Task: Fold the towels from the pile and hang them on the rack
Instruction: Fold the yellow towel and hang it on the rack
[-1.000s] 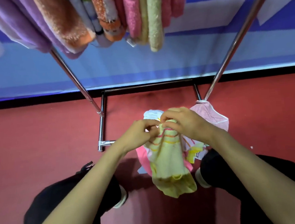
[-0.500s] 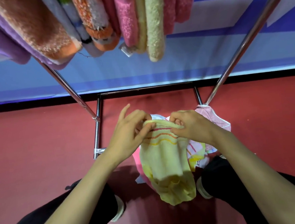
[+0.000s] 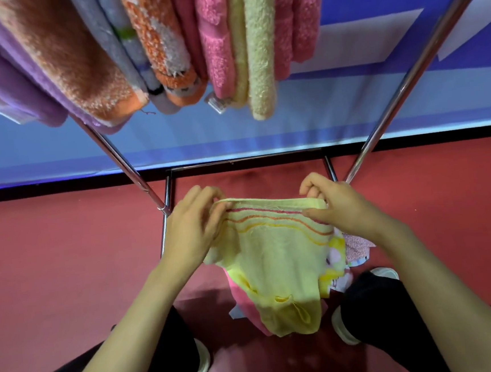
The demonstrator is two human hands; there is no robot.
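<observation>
A yellow towel (image 3: 277, 260) with red and orange stripes near its top edge hangs spread between my hands. My left hand (image 3: 191, 229) pinches its top left corner and my right hand (image 3: 344, 209) pinches its top right corner. Its lower end droops over the pile of towels (image 3: 355, 249) on the floor, mostly hidden behind it; pink and patterned pieces show at the right. The metal rack (image 3: 401, 83) stands in front of me, with several folded towels (image 3: 225, 39) hanging from its top bar: purple, orange, pink and pale yellow.
The rack's base bars (image 3: 166, 192) lie on the red floor (image 3: 66, 260) around the pile. A blue and white wall banner (image 3: 321, 114) stands behind the rack. My black-trousered legs and shoes flank the pile at the bottom.
My hands have moved apart along the towel's top edge, spreading it wide from a bunched state. The view has tilted up a little, bringing the hung towels closer.
</observation>
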